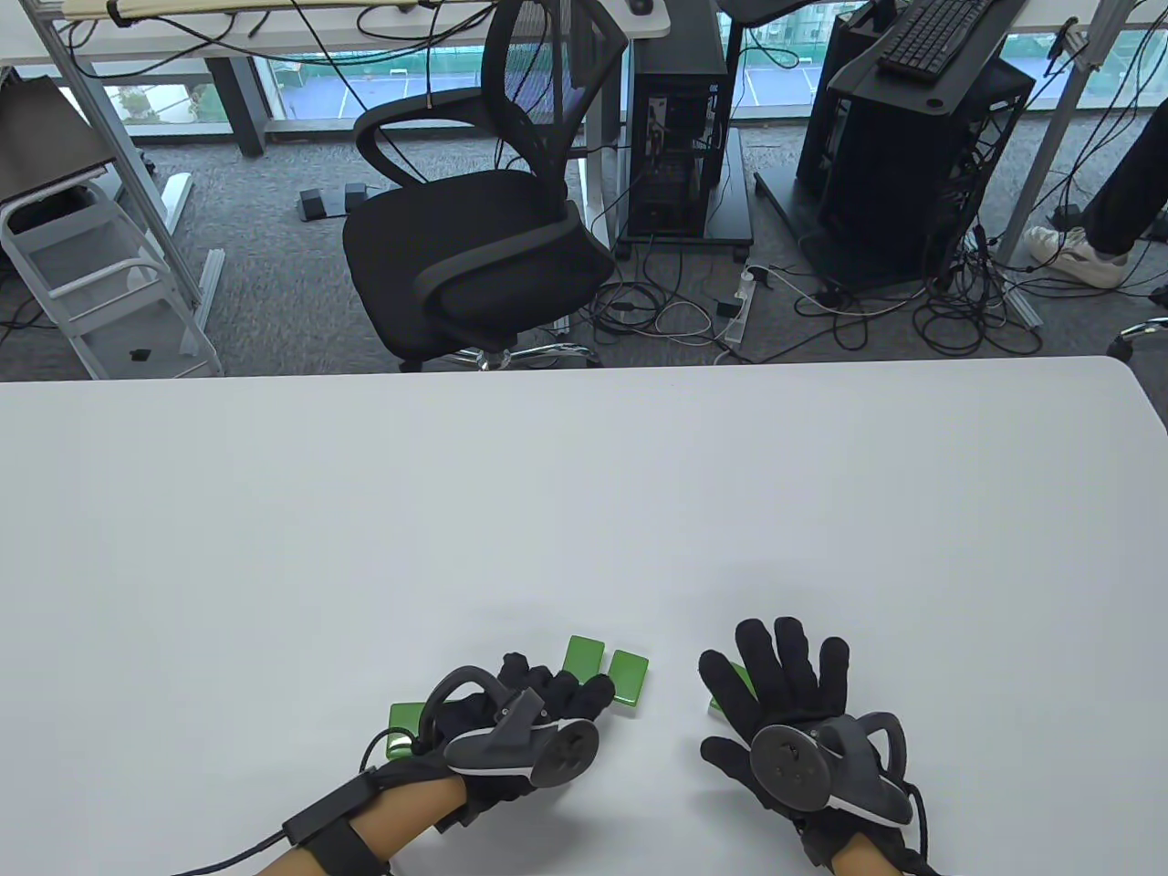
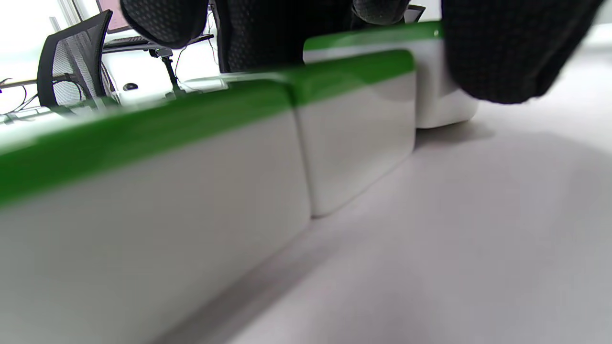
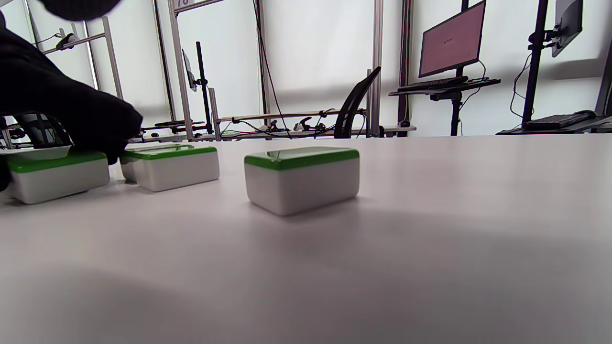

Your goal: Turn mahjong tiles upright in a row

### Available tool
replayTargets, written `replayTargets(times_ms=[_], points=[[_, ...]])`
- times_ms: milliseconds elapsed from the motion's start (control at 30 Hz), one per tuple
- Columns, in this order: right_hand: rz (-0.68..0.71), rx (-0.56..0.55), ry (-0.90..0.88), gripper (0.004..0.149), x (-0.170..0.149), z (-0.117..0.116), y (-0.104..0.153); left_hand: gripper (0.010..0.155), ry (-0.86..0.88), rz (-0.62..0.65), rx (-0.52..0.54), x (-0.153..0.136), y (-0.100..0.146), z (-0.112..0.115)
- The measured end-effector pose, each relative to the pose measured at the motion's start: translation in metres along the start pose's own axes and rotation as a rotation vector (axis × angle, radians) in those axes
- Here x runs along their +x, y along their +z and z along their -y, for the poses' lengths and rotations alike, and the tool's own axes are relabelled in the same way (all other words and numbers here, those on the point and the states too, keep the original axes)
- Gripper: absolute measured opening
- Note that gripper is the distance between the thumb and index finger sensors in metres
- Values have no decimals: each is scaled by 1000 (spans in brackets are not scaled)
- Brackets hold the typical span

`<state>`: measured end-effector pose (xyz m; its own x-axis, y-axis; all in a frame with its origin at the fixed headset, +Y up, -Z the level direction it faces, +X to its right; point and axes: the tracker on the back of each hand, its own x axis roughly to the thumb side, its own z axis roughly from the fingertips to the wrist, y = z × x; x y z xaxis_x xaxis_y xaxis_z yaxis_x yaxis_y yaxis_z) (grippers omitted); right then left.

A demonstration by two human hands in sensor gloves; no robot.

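Note:
Several mahjong tiles lie flat on the white table (image 1: pixel 584 511), green backs up. Two tiles (image 1: pixel 584 657) (image 1: pixel 630 677) lie side by side at my left hand's (image 1: pixel 547 698) fingertips. Another tile (image 1: pixel 404 727) sits partly hidden under that wrist. In the left wrist view three tiles (image 2: pixel 354 134) stand in a row close up, with my gloved fingers (image 2: pixel 502 48) over and around the far ones. My right hand (image 1: pixel 785 689) is spread open over a lone tile (image 1: pixel 733 686), which stands untouched in the right wrist view (image 3: pixel 302 179).
A black office chair (image 1: pixel 474 246) and computer towers (image 1: pixel 680 137) stand on the floor beyond the table's far edge. The table's near edge lies under my wrists.

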<state>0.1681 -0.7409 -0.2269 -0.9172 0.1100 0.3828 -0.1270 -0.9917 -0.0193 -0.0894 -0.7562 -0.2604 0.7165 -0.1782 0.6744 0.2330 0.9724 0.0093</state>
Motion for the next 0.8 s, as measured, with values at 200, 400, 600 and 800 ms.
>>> replayTargets(times_ms=[200, 400, 600, 800], points=[[0, 0, 0, 77, 0, 0, 0, 85, 2, -9, -37, -1, -2, 2], [9, 2, 6, 77, 2, 0, 0, 84, -13, -28, -58, -1, -2, 1], [11, 1, 7, 77, 4, 0, 0, 85, 20, -44, -86, -7, 6, -6], [6, 5, 11, 77, 3, -1, 0, 86, 35, -107, 85, -34, 51, -46]])
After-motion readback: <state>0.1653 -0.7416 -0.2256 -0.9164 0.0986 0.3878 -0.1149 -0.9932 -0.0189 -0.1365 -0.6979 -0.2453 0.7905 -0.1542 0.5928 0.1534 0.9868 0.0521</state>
